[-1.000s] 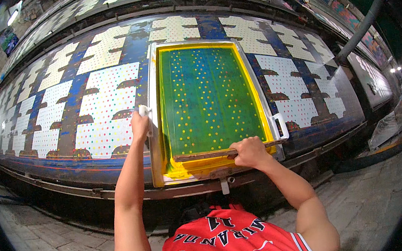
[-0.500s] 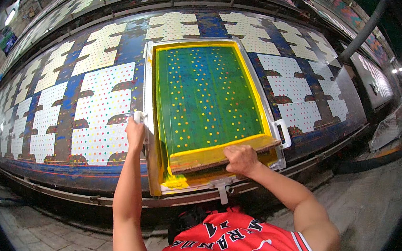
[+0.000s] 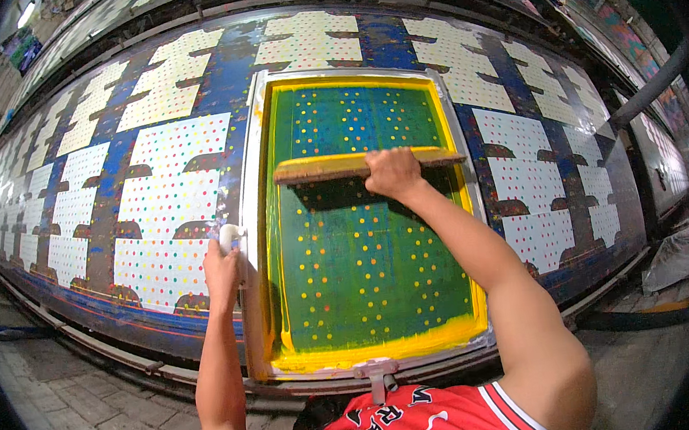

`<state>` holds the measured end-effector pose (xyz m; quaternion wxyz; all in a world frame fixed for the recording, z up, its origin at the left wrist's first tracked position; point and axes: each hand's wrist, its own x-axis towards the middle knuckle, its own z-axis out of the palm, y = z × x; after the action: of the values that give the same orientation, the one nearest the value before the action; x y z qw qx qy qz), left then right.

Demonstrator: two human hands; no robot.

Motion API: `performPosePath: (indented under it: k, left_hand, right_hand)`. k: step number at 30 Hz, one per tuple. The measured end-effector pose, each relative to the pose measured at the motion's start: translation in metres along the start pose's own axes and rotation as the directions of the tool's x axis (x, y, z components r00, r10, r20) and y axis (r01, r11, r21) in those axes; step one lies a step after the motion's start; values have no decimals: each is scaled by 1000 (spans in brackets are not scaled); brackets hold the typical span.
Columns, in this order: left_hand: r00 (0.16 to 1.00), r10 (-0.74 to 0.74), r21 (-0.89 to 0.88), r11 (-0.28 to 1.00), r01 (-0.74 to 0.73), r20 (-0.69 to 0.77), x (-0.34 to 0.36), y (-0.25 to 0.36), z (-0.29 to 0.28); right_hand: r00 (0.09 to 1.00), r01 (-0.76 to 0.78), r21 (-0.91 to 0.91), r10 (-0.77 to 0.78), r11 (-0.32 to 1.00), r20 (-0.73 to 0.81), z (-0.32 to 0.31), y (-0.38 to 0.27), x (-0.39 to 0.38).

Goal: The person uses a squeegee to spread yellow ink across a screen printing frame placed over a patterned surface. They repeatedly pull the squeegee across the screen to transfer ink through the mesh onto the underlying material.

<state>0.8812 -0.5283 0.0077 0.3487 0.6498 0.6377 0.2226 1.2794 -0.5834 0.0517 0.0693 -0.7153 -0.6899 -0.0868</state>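
A screen frame (image 3: 259, 222) with green mesh (image 3: 366, 270), dotted in yellow and edged with yellow ink, lies on a long printing table (image 3: 233, 65). My right hand (image 3: 391, 170) is closed on a wide squeegee (image 3: 308, 169), which lies crosswise over the upper part of the mesh with a yellow streak along it. My left hand (image 3: 221, 263) grips a white handle (image 3: 231, 235) on the frame's left side. A metal clamp (image 3: 374, 370) sits at the frame's near edge. White and cream panels with coloured dots (image 3: 167, 198) lie to both sides of the frame and behind it.
A rail (image 3: 301, 2) runs along the table's far side, with another dotted table beyond. At right are a grey pipe (image 3: 652, 81) and a crumpled translucent sheet (image 3: 664, 261). The paved floor (image 3: 116, 415) shows below the table's near edge.
My right hand and the squeegee have moved away from me, from the near edge to the upper mesh. My left hand still grips the handle. The frame appears lower and larger in view.
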Motion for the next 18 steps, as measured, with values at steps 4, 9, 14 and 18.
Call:
performPosePath:
  k: [4,9,14,18]
  left_hand:
    - [999,-50,-29,998,49,-1,-2,-1,2]
    - [994,-109,-45,993,110,15,-3,-1,2]
    - [992,-124,-123,984,127,33,-2,0,0]
    - [996,-88,-9,996,88,14,-3,5,-2]
  right_hand:
    - [999,-31,-36,31,999,-11,30,35,58]
    - [997,-41,-80,36,996,-65,50,67,106]
    - [1000,-31,-48,31,998,3,34,84,135]
    - [998,-47,-38,48,998,34,17,98,155]
